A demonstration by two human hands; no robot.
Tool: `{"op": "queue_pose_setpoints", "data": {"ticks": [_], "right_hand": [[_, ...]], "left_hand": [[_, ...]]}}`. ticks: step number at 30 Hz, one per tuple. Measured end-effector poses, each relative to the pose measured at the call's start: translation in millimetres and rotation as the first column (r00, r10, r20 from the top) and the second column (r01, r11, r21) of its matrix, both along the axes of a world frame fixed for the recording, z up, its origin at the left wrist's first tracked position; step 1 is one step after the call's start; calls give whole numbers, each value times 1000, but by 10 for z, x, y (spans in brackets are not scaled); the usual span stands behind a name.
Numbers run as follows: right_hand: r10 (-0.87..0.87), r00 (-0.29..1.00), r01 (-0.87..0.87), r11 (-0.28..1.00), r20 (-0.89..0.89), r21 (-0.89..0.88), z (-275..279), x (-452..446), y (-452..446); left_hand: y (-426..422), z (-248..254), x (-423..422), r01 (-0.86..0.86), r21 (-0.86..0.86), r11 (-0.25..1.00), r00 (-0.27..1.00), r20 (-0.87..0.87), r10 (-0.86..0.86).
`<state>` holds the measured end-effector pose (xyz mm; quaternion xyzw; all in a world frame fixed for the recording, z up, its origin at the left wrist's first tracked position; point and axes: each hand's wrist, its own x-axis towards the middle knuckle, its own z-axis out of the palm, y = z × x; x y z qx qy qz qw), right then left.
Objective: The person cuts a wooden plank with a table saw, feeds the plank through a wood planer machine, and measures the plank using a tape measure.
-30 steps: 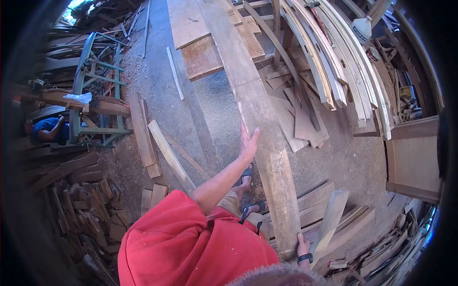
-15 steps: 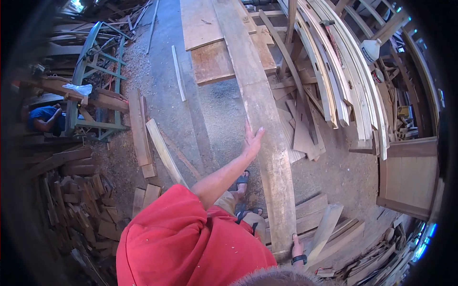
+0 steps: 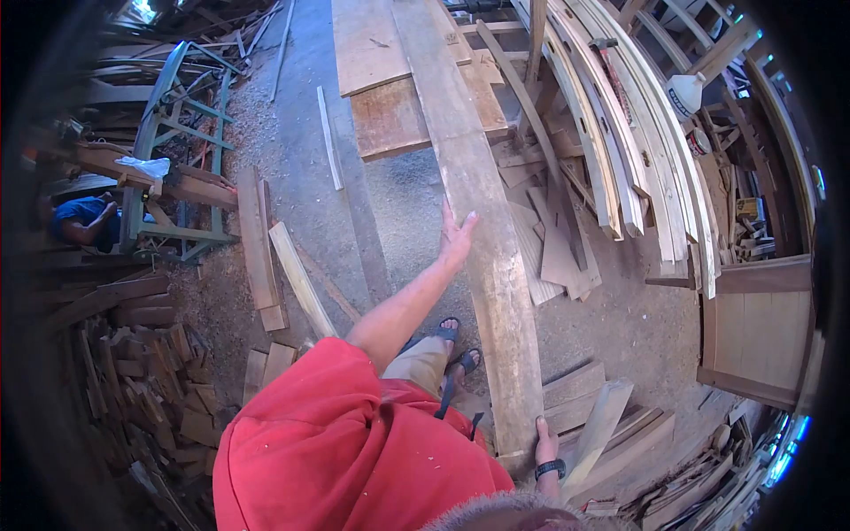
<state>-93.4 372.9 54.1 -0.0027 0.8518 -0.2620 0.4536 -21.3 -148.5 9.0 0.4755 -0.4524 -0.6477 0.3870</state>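
Note:
A long, wide wooden plank (image 3: pixel 496 274) runs from the top of the head view down to my body. My left hand (image 3: pixel 456 239) grips its left edge partway along, thumb on the upper face and most fingers hidden at the side. Near the plank's close end, my right hand (image 3: pixel 547 440), with a dark watch at the wrist, holds the right edge; its fingers are partly hidden below. The far part of the plank lies over broad wooden boards (image 3: pixel 390 115).
Long pale beams (image 3: pixel 620 115) are stacked at right, with a hammer (image 3: pixel 605 43) and a white bottle (image 3: pixel 684 93) there. A green metal frame (image 3: pixel 159 115) stands left, near another person (image 3: pixel 84 221). Scrap wood (image 3: pixel 150 380) is piled lower left; offcuts (image 3: pixel 611 434) lie lower right.
The plank's near end has shifted slightly up and left in view, both hands moving with it. My feet show more fully, and one has moved forward.

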Motion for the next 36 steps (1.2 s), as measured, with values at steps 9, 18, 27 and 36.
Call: {"op": "queue_pose_setpoints", "data": {"ticks": [9,18,27,36], "right_hand": [[1,1000,-1,1000,-2,7,-28,-16,-223],[-1,996,6,999,-84,54,37,-27,-524],[-34,993,32,999,111,17,58,-130,-792],[16,993,-18,1000,113,18,97,-185,-1149]], "left_hand": [[-249,16,9,11,-45,999,995,97,-7],[-515,7,-73,2,-101,995,1000,9,-1],[-806,8,-108,2,-44,999,1000,14,-1],[-1103,77,-152,-2,-44,999,1000,31,4]]}}
